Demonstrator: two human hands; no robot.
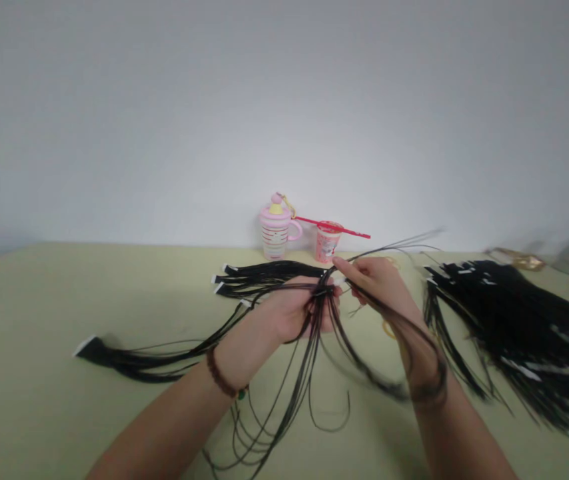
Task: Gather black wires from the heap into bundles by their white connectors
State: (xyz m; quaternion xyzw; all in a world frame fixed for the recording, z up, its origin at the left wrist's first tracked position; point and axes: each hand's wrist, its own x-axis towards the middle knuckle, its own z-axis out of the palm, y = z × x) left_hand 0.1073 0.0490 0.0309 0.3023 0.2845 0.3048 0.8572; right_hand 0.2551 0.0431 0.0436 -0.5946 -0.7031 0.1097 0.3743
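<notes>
The bundle of thin black wires at the centre looks plastic-coated, smooth and faintly glossy. At left, the flat white connector looks like hard matt plastic. The broad heap of black wires at right reads as dull plastic. The far pink-and-white striped lidded mug looks smooth; whether ceramic or plastic is unclear. The crumpled gold wrapper-like piece at far right looks shiny. The pale yellow-green tabletop is smooth and matt, as is the far grey-white wall.
</notes>
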